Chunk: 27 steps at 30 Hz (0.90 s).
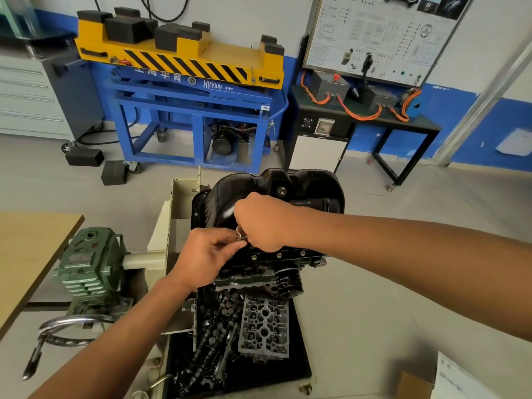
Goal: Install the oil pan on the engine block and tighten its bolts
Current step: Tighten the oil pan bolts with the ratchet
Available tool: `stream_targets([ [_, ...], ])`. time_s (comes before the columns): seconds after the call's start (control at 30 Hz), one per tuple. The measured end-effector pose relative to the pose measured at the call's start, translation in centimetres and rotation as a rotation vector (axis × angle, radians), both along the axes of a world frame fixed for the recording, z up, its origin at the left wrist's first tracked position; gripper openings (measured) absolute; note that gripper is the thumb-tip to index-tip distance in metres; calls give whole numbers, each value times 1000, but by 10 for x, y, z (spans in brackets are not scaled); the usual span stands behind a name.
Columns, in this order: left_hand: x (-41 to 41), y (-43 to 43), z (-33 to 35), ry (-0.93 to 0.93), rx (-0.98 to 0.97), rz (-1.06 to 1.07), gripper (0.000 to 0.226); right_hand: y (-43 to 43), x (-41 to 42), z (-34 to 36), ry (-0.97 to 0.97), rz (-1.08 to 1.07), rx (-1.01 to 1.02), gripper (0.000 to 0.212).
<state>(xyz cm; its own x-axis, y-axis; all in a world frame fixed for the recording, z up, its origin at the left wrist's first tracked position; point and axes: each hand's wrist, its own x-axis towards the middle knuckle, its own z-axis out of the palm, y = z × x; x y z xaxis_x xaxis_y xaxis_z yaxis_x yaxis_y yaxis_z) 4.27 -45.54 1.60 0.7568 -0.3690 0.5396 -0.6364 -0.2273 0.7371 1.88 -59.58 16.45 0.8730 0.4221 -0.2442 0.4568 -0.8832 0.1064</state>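
1. Nearest me, at 6 o'clock from the engine, a flat black tray [299, 355] holds a grey metal cylinder head full of holes [263, 329]. I think it lies there to stay out of my way.
2. A small round black oil filter [288, 282] sticks out of the dark metal engine block [247, 272].
3. My left hand [207, 254] pinches a small shiny metal piece [241, 236] at the pan's rim, near its 7 o'clock corner. I hold it with my fingertips so it stays straight.
4. My right hand [262, 223] is at 1 o'clock from my left, touching it. Its fingers are curled tight, but I cannot tell what is inside.
5. The big black bowl-shaped metal oil pan [276, 191] sits bottom up on the block, rim flat against it. Small round bolts [278, 255] are in place along the near rim, at 5 o'clock from my right hand. I think this corner is not done yet.
6. Far off, at 12 o'clock, stands a blue and yellow metal lift table [187, 82].
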Motion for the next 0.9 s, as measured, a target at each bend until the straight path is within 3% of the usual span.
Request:
stream_targets([
  [0.07, 0, 0, -2, 3, -14, -7, 19, 0, -3, -1, -48, 71, -32, 40],
  [0.17, -3, 4, 0, 2, -35, -29, 11, 3, -6, -7, -142, 212, -103, 11],
  [0.2, -4, 5, 2, -4, -30, -41, 17, 4, -7, -10, -168, 261, -117, 8],
  [0.3, -5, 10, 2, 17, -9, -44, 40, 5, -4, -17, -220, 398, -148, 20],
  [0.43, -7, 13, -1, 97, -92, -45, 20, 4, 5, -19, -240, 537, -164, 22],
  [0.6, -11, 15, 6, 121, -54, -138, 18, -3, 6, -20, -237, 740, -272, 30],
  [0.8, -11, 16, 4, 172, -125, -108, 29, 4, 2, -16, -193, 611, -278, 28],
  [0.9, -12, 12, 3, 111, -105, -87, 44, 10, -4, -8, -196, 520, -227, 8],
])
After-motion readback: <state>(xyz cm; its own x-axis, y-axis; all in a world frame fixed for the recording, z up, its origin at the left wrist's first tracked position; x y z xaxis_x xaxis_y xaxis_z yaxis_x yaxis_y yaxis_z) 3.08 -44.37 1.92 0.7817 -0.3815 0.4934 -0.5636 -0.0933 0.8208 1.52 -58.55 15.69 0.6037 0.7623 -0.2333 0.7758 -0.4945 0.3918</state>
